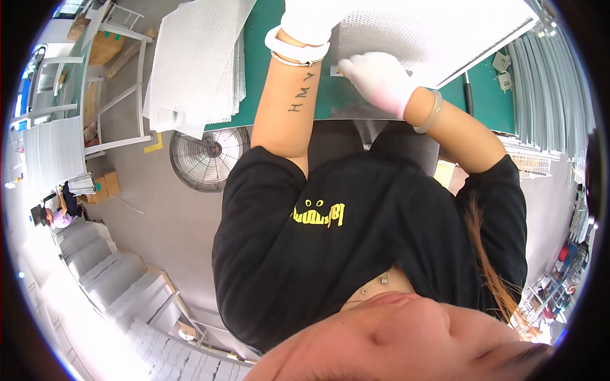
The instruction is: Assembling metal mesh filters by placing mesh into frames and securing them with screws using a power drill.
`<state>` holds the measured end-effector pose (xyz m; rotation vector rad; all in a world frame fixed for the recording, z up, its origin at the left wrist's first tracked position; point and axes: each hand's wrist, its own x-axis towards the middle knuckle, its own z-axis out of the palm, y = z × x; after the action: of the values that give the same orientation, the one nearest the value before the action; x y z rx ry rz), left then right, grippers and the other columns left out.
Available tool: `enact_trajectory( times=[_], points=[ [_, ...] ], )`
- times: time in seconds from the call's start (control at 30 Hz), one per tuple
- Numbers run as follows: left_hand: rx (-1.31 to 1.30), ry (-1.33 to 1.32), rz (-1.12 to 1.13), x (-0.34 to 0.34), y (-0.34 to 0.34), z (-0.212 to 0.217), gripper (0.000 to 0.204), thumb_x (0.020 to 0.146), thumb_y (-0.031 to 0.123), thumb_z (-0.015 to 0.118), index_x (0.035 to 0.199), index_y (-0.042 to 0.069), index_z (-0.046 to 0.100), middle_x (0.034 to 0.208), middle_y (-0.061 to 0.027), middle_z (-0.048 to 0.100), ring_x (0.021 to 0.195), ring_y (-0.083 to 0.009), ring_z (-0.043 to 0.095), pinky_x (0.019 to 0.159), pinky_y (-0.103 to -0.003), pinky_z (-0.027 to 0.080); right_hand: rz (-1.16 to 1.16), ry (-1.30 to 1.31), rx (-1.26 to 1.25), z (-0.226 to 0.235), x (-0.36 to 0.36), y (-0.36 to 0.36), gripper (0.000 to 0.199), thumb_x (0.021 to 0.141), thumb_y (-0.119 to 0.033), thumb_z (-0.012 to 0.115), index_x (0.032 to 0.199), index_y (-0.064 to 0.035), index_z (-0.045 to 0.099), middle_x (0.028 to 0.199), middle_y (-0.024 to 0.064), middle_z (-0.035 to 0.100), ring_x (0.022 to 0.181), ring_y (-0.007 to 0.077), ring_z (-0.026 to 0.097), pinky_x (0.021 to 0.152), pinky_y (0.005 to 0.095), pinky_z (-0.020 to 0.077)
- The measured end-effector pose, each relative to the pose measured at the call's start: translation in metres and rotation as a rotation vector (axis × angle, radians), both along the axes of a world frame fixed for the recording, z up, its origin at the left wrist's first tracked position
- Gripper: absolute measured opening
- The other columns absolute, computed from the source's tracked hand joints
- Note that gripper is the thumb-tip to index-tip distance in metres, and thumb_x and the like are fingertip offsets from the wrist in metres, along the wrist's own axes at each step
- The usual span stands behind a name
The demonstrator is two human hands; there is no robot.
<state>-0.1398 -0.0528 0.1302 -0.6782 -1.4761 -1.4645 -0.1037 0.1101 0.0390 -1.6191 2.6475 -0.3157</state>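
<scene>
Your right hand (pixel 379 82), gloved in white, angled inward at the upper centre of the frame, fingers curled narrow by the near edge of the textured panel (pixel 438 41); I couldn't tell whether it pinched anything. The panel lay upper right on the green table (pixel 343 105), probably flat for steady support. Your left hand (pixel 310 22) reached up into glare, its grip impossible to tell. Mesh sheets (pixel 197 63) sat upper left, presumably stacked within reach.
</scene>
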Motion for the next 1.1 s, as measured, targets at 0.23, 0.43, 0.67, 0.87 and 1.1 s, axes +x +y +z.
enact_trajectory(
  times=[0.23, 0.43, 0.67, 0.87, 1.1],
  points=[
    [0.068, -0.131, 0.237, 0.018, 0.013, -0.007, 0.033, 0.098, -0.001, 0.056, 0.129, -0.005, 0.047, 0.102, -0.0065, 0.054, 0.092, -0.0133, 0.053, 0.083, -0.025, 0.045, -0.673, -0.203, -0.874, -0.014, 0.022, 0.125, 0.018, 0.095, -0.015, 0.067, 0.108, -0.0030, 0.068, 0.094, 0.0075, 0.069, 0.077, 0.0188, 0.067, 0.074, 0.0305, 0.0537],
    [-0.146, -0.069, 0.281, 0.034, -0.002, 0.026, 0.035, 0.098, -0.002, 0.051, 0.132, -0.003, 0.042, 0.116, -0.0127, 0.053, 0.107, -0.0172, 0.056, 0.093, -0.030, 0.046, -1.322, -0.066, -0.929, -0.089, -0.045, 0.309, 0.056, 0.095, -0.028, 0.067, 0.136, 0.0052, 0.051, 0.113, 0.0168, 0.063, 0.090, 0.0198, 0.065, 0.082, 0.0299, 0.0537],
    [-1.480, 0.099, 0.044, 0.031, 0.065, 0.134, 0.030, 0.100, 0.019, 0.050, 0.122, 0.001, 0.057, 0.103, -0.0184, 0.065, 0.087, -0.0278, 0.067, 0.083, -0.035, 0.055, -0.903, 0.296, -0.155, -0.047, -0.016, 0.247, 0.044, 0.085, -0.031, 0.072, 0.123, -0.0106, 0.064, 0.101, 0.0127, 0.064, 0.095, 0.0322, 0.062, 0.085, 0.0445, 0.0504],
    [-1.313, 0.396, 0.120, -0.004, 0.096, 0.030, 0.038, 0.083, 0.015, 0.061, 0.121, 0.016, 0.064, 0.081, -0.0016, 0.054, 0.065, -0.0193, 0.050, 0.062, -0.032, 0.042, -0.754, 0.365, -0.329, -0.099, -0.025, 0.262, 0.047, 0.094, -0.018, 0.061, 0.139, -0.0097, 0.054, 0.097, 0.0145, 0.063, 0.076, 0.0246, 0.063, 0.069, 0.0359, 0.0528],
    [-1.239, 0.258, 0.581, -0.021, 0.101, 0.005, 0.016, 0.083, 0.033, 0.070, 0.095, 0.022, 0.069, 0.066, 0.0023, 0.054, 0.062, -0.0152, 0.057, 0.061, -0.032, 0.044, -0.723, -0.584, -0.774, 0.066, 0.032, 0.281, 0.057, 0.098, -0.011, 0.058, 0.152, -0.0058, 0.041, 0.106, 0.0046, 0.061, 0.075, 0.0093, 0.047, 0.068, 0.0231, 0.0443]
  ],
)
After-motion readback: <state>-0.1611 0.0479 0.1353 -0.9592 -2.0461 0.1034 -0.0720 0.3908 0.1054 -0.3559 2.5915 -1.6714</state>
